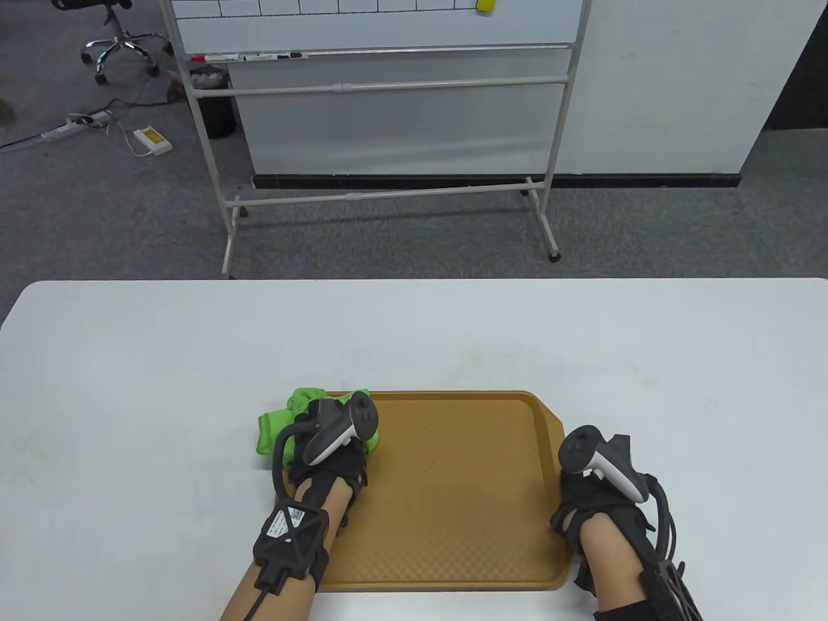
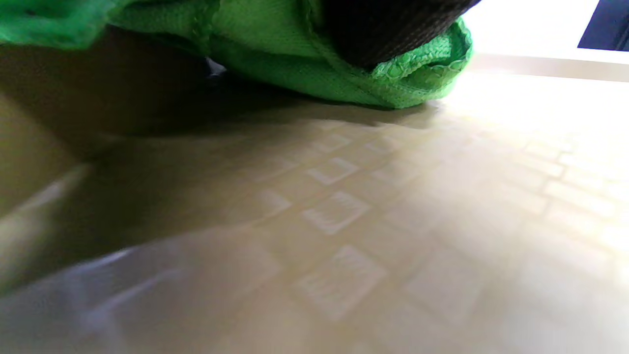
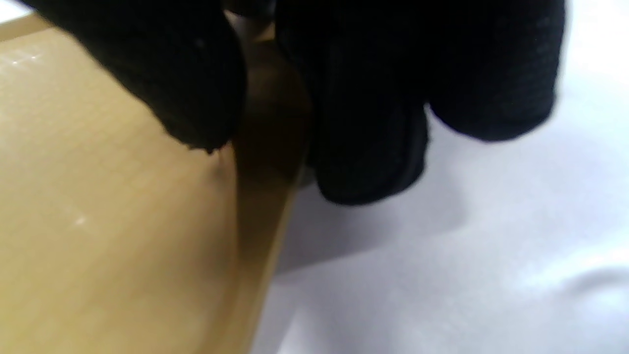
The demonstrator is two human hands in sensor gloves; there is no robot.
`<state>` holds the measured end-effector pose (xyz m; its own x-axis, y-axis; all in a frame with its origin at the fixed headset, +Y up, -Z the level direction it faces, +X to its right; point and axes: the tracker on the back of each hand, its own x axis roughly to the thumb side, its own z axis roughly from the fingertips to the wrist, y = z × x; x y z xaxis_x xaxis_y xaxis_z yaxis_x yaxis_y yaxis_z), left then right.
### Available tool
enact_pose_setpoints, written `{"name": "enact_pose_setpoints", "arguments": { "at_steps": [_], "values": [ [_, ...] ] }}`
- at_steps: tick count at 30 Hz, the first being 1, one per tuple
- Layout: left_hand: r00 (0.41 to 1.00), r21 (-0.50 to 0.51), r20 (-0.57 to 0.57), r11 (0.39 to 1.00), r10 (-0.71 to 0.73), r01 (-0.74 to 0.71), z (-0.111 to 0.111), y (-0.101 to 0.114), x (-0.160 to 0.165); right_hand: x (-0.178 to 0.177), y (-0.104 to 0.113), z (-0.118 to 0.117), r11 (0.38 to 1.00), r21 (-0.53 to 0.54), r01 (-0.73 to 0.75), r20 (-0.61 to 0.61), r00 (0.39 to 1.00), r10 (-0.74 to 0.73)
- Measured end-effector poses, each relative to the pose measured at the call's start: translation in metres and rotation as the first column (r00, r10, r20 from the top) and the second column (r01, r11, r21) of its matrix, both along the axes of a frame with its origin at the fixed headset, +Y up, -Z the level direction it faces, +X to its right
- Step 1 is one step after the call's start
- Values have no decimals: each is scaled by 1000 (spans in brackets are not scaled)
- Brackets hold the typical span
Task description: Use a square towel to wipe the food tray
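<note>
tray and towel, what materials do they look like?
Food tray: likely moulded plastic, tan, matte; floor embossed with a grid texture, rounded raised rim.
Towel: green woven or knit cloth, possibly microfibre; visible weave and stitched hem, bunched softly under the left hand.

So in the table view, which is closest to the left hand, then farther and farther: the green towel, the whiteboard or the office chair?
1. Green towel: under the left hand, at the tray's far left corner.
2. Whiteboard: on the floor beyond the table.
3. Office chair: top left corner, farthest.
</note>
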<state>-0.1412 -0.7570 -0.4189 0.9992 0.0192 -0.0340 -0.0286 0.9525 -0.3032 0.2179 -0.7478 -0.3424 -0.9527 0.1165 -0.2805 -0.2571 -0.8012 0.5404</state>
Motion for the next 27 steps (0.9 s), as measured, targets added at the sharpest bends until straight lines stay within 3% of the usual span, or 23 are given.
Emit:
{"name": "enact_pose_setpoints", "arguments": {
  "at_steps": [8,27],
  "values": [
    [986,-69,48,985,160,-156,-6,0,37,-1,0,-1,1000,0,-4,-8,1000,4],
    [882,-188,270,919,387,-346,-3,-13,177,2,-1,-2,999,-6,42,-34,999,-42]
  ]
}}
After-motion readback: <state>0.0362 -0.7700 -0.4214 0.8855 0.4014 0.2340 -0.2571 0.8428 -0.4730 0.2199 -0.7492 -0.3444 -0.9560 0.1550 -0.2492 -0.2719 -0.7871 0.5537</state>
